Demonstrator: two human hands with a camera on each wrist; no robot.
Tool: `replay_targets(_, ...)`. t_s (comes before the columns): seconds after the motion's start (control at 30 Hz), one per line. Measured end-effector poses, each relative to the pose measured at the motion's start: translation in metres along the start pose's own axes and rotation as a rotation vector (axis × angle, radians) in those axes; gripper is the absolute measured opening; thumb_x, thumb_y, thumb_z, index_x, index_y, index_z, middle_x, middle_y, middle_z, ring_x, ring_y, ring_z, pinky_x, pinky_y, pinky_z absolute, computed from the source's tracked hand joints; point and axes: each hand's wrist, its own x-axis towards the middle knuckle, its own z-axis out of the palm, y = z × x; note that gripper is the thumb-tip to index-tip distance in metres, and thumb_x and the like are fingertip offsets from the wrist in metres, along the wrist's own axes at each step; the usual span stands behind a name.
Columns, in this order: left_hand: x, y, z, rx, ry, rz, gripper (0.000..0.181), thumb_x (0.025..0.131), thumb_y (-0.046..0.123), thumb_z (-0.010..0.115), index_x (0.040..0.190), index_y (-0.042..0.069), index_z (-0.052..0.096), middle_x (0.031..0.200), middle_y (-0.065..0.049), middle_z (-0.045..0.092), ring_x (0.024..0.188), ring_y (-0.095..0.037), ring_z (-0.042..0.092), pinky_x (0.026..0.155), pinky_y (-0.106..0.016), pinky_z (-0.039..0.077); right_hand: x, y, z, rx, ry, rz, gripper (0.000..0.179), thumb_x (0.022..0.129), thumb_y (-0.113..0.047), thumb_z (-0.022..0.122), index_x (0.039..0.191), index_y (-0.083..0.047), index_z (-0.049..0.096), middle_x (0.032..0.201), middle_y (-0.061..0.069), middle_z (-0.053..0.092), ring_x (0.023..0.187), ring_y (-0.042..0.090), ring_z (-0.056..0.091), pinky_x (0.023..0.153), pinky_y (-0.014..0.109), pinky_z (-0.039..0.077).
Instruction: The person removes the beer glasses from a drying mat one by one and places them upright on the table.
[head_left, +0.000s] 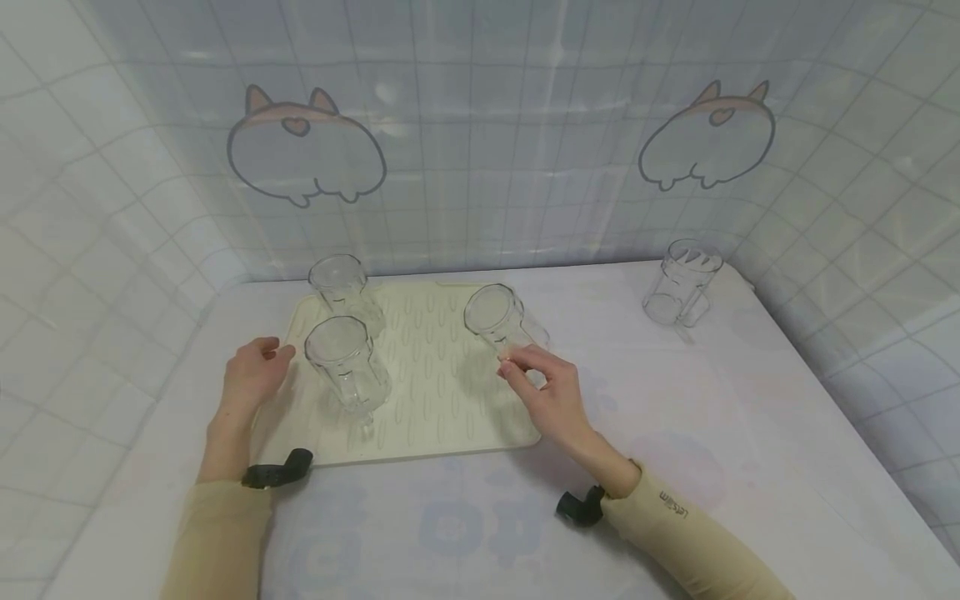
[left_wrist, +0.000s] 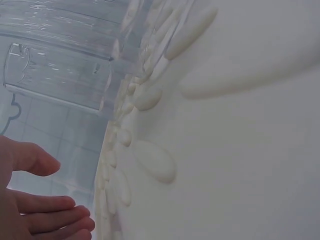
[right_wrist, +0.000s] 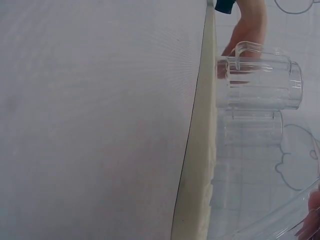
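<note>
In the head view, my right hand point(head_left: 546, 396) pinches the handle of a clear glass mug point(head_left: 492, 310) over the right part of a cream ridged drying mat point(head_left: 442, 417). That mug leans in the right wrist view, where only part of its glass wall point(right_wrist: 275, 220) shows beside the fingers. My left hand point(head_left: 257, 375) is beside the mat's left edge, thumb apart from the loosely bent fingers, holding nothing. Nearest to it stands a second glass mug point(head_left: 341, 346) on the mat, its handle toward the front. Behind that one is a third glass mug point(head_left: 339, 279).
Another glass mug point(head_left: 681, 283) stands on the white table point(head_left: 750, 433) at the back right, off the mat. A tiled-pattern curtain point(head_left: 510, 167) with cartoon animals rises behind the table and along both sides.
</note>
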Motion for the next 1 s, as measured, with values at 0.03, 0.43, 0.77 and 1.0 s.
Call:
replay_targets(0.03,0.000,0.000,0.000,-0.006,0.001,0.000,0.064,0.098,0.039,0.034,0.138,-0.011,0.033,0.133,-0.036,0.041,0.121,-0.050,0.039,0.096,-0.057,0.038,0.000,0.000,0.000,0.001,0.002,-0.006,0.011,0.083,0.006,0.064,0.090,0.000,0.070,0.076,0.015,0.066,0.069,0.021,0.060,0.069,0.020,0.048)
replay_targets(0.43,0.000,0.002,-0.001,-0.021,0.017,0.039,0.063,0.098,0.038,0.034,0.137,-0.011,0.035,0.133,-0.035,0.042,0.122,-0.049,0.040,0.096,-0.057,0.039,-0.001,-0.001,0.000,0.000,-0.011,-0.054,0.013,0.082,0.009,0.064,0.090,0.001,0.070,0.074,0.015,0.065,0.067,0.022,0.059,0.062,0.023,0.047)
replay_targets(0.77,-0.006,0.012,-0.004,-0.102,0.142,0.088,0.053,0.099,0.032,0.036,0.137,-0.005,0.040,0.133,-0.029,0.047,0.122,-0.046,0.044,0.098,-0.057,0.038,-0.004,0.009,0.002,-0.016,-0.020,-0.078,0.012,0.084,0.003,0.065,0.091,-0.004,0.070,0.074,0.008,0.065,0.068,0.018,0.058,0.064,0.022,0.047)
replay_targets(1.0,-0.010,0.028,-0.009,-0.176,0.266,0.087,0.046,0.096,0.028,0.038,0.134,0.004,0.049,0.130,-0.016,0.056,0.122,-0.032,0.050,0.101,-0.045,0.041,-0.007,0.034,0.004,-0.011,-0.020,-0.096,0.008,0.087,-0.010,0.065,0.092,-0.014,0.071,0.076,-0.005,0.064,0.070,0.010,0.055,0.063,0.023,0.047)
